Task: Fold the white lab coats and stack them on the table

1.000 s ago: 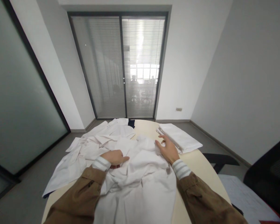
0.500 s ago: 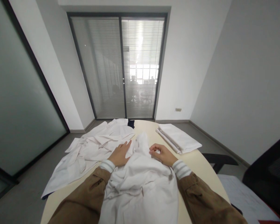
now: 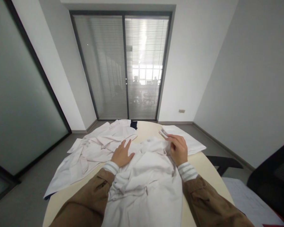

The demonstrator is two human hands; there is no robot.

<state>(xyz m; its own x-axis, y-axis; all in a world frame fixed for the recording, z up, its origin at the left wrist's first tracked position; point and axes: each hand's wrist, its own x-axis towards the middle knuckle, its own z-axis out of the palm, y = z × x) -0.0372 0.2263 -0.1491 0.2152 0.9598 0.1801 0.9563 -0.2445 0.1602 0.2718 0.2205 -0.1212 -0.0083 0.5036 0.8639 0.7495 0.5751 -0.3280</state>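
Note:
A rumpled white garment (image 3: 146, 183) lies across the table in front of me and runs off the near edge of the view. On its upper left side rests my left hand (image 3: 123, 154), open, with fingers spread over the cloth. My right hand (image 3: 179, 149) is at the garment's upper right corner, its fingers bent together and closed on the cloth; the fingertips are partly hidden. Just behind that hand sits a folded stack of white cloth (image 3: 191, 142), partly covered by it.
More white garments (image 3: 92, 154), with dark blue parts, lie in a loose heap at the left and overhang the pale round table (image 3: 217, 179). To the right stands a black chair (image 3: 272, 179) with papers (image 3: 246, 198) beside it. A glass door with blinds (image 3: 123, 63) is ahead.
My right hand has moved right and slightly up, drawing the garment's bunched upper edge out wider and flatter. My left hand has stayed almost in place, fingers spread a little more.

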